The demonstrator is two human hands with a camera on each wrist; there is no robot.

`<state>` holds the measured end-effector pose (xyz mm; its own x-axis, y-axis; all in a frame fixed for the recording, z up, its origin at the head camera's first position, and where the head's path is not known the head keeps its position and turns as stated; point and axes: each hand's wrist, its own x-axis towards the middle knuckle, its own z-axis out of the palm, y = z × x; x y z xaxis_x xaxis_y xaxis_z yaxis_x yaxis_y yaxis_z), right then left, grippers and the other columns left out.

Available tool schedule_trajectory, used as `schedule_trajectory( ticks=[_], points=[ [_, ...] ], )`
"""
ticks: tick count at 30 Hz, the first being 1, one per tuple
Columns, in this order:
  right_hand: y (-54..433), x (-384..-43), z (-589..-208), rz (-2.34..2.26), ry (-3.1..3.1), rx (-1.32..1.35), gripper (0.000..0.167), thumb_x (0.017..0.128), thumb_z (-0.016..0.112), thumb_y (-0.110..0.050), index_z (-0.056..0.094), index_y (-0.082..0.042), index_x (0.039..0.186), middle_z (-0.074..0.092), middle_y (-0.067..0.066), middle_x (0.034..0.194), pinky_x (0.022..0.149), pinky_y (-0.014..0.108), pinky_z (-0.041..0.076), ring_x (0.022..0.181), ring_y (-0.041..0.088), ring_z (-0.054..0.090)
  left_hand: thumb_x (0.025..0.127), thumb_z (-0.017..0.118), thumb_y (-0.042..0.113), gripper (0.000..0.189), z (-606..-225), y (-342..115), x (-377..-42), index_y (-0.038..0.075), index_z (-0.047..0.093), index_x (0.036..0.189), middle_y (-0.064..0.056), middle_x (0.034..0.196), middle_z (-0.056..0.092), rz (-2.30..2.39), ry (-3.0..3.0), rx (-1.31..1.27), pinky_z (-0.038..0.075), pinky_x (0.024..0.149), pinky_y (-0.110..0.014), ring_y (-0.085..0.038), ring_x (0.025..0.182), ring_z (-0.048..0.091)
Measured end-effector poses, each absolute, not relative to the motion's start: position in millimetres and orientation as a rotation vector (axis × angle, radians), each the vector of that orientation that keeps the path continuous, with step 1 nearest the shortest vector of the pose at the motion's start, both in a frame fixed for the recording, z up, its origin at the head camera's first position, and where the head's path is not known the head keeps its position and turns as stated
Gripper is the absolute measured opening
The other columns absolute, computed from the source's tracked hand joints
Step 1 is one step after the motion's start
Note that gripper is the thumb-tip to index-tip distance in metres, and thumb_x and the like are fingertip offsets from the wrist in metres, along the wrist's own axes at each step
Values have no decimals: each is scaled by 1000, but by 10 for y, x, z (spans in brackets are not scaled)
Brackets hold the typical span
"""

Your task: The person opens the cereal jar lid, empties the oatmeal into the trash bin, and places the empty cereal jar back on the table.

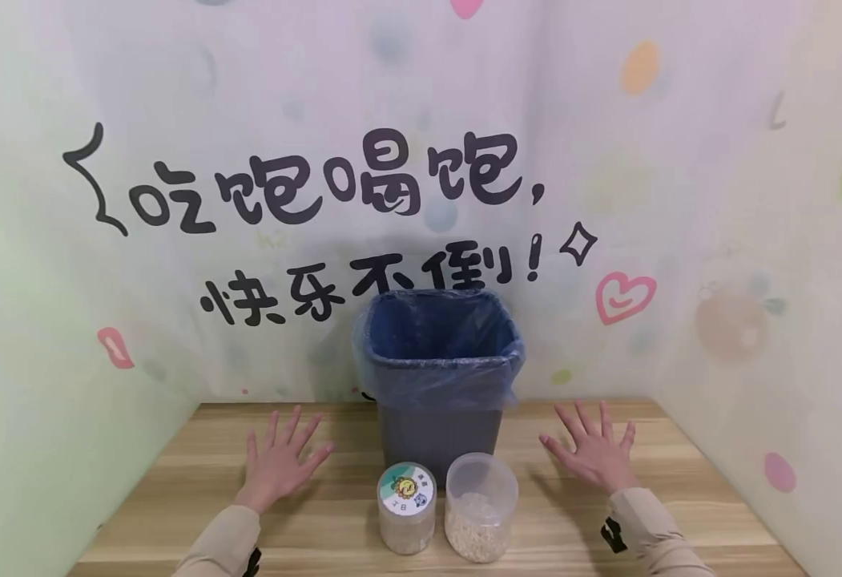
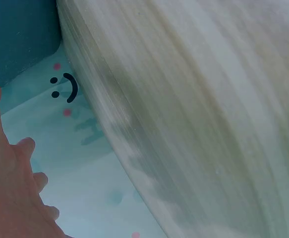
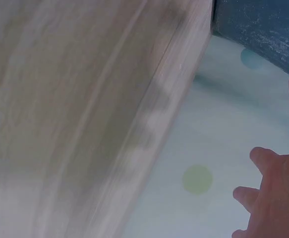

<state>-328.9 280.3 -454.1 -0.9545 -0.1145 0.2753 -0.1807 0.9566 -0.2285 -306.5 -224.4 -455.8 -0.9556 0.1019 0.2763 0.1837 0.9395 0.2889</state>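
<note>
Wall [image 1: 680, 160]: pale printed backdrop, black lettering from 10 to 1 o'clock of the bin; pink heart [image 1: 626, 298] at 2 o'clock. Bin covers part of the lower text line.
Table [image 1: 175, 481]: light wood grain, runs to the foot of the wall.
Bin [image 1: 438, 437]: dark, upright, center of the clock here. Translucent liner [image 1: 438, 385] folded over the rim.
Left hand [image 1: 279, 467]: between 8 and 9 o'clock of the bin, back of hand up, fingers spread, grasping nothing. Wrist view: fingers against the wall print, clear of the tabletop. Beige sleeve.
Right hand [image 1: 596, 457]: between 3 and 4 o'clock, same pose, grip released, nothing in it. Beige sleeve here too.
Clear tub [image 1: 481, 513]: 5 o'clock, in front of the bin, upright, mouth uncovered, pale flaky bits in the lower part.
Jar [image 1: 408, 525]: between 6 and 7 o'clock, just beside the tub, upright, printed sunflower lid on. Contact with bin: can't tell.
</note>
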Motion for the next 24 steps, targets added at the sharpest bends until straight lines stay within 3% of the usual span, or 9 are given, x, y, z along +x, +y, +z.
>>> schedule_trajectory(
  ticks=[12, 24],
  points=[
    [2800, -3308, -4534, 414, -2880, 243, 77, 93, 38, -65, 30, -16, 152, 13, 20, 157, 95, 70, -23, 139, 49, -9, 93, 46, 60, 72, -4558, -2239, -3054, 19, 34, 151, -15, 157, 17, -476, -2866, -207, -12, 102, -69, -45, 142, -1],
    [2780, -3288, -4477, 428, -2872, 243, 78, 92, 40, -65, 30, -16, 152, 12, 20, 157, 97, 75, -12, 140, 48, -8, 92, 45, 64, 76, -4498, -2169, -3019, 20, 30, 152, -14, 158, 13, -446, -2918, -199, -15, 102, -67, -44, 142, -4]
  ],
)
